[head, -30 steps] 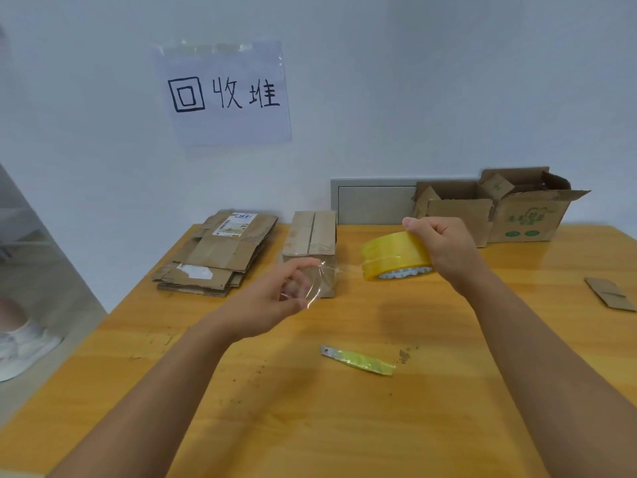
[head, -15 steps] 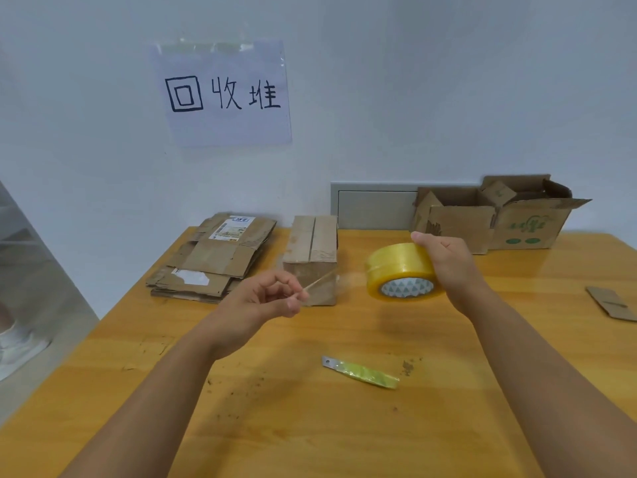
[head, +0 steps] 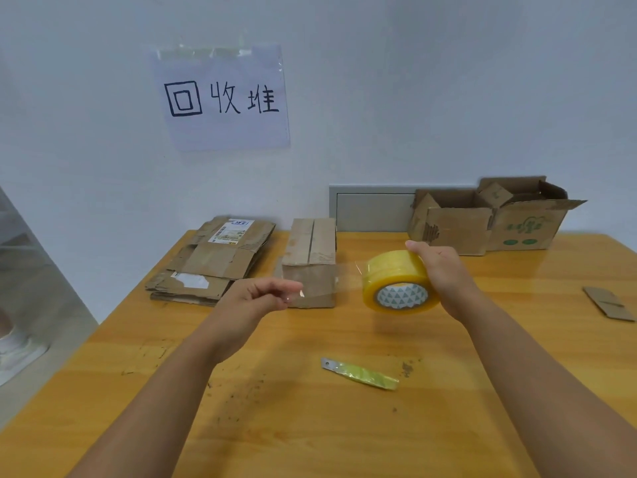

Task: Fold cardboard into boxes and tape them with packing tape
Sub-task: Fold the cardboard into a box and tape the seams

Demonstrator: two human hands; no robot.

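My right hand grips a yellow roll of packing tape in the air above the table. A clear strip of tape runs leftward from the roll to my left hand, which pinches its free end. Behind the strip stands a folded cardboard box with its top flaps closed. A stack of flattened cardboard lies to the left of that box.
A utility knife with a yellow-green handle lies on the wooden table in front of me. Two open cardboard boxes stand at the back right by the wall. A small cardboard scrap lies at the right edge.
My hands have drawn apart, and the pulled strip of tape is longer. The roll has tilted so that its core faces me.
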